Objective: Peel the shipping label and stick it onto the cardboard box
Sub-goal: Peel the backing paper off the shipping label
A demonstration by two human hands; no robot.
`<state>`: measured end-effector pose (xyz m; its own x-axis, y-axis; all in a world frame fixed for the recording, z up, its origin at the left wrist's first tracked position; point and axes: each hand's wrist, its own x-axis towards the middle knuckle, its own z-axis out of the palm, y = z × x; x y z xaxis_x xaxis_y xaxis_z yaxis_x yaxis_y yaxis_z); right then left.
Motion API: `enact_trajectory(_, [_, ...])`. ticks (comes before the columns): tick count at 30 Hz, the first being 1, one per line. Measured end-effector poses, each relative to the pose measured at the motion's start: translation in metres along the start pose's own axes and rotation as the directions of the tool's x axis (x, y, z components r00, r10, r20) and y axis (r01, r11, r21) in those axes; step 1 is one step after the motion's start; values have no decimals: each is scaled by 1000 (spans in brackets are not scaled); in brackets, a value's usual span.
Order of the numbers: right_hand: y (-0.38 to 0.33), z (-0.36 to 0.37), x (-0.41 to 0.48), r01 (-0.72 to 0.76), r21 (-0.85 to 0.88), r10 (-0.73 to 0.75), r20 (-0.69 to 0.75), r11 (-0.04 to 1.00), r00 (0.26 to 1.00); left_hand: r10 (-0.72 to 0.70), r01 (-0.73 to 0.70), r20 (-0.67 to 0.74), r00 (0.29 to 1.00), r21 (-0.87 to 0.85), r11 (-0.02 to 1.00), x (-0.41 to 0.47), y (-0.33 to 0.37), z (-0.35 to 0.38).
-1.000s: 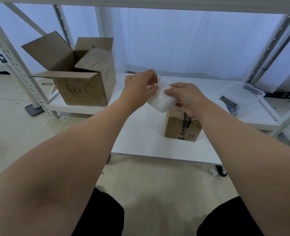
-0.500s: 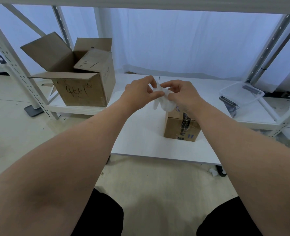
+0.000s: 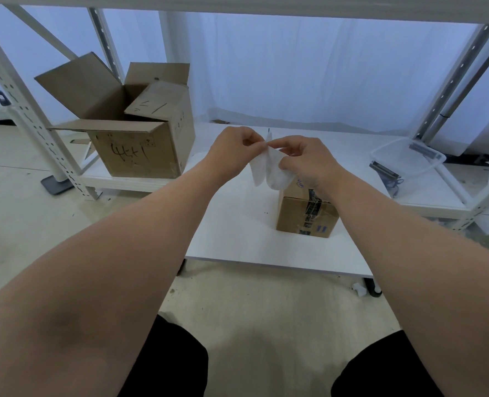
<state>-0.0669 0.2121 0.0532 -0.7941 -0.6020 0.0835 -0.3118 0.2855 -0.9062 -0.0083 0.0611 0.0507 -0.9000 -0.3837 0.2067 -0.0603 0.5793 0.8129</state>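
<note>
A white shipping label hangs between my hands above the table, its two layers splitting apart from the top corner. My left hand pinches one layer at that corner. My right hand pinches the other layer and covers part of the sheet. Just below and behind my right hand stands a small sealed cardboard box with dark printed tape across its top and front. My right wrist hides part of the box's top.
The box stands on a low white table. A large open cardboard box with handwriting sits on the white shelf at the left. A clear plastic tray lies at the right. Metal rack uprights flank both sides.
The label went from being held flat to hanging down, and its layers have begun separating at the top corner. Both hands rose slightly and came closer together.
</note>
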Motion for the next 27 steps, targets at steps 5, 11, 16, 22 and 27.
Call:
enact_trajectory(5, [-1, 1, -1, -53, 45, 53, -5, 998, 999, -20, 20, -14, 1000, -17, 1000, 0, 1, 1])
enact_trajectory(11, [-3, 1, -2, -65, 95, 67, -23, 993, 997, -6, 8, -54, 999, 38, 999, -2, 6, 3])
enact_trajectory(16, [-2, 0, -1, -42, 84, 47, -65, 996, 997, 46, -43, -20, 999, 115, 992, -6, 10, 3])
enact_trajectory(22, [2, -2, 0, -19, 66, 25, -93, 998, 995, 94, -96, 20, 995, 154, 983, -9, 13, 2])
enact_trajectory(27, [2, -2, 3, -38, 15, 40, -159, 999, 986, 56, -47, -54, 997, 165, 985, -7, 13, 2])
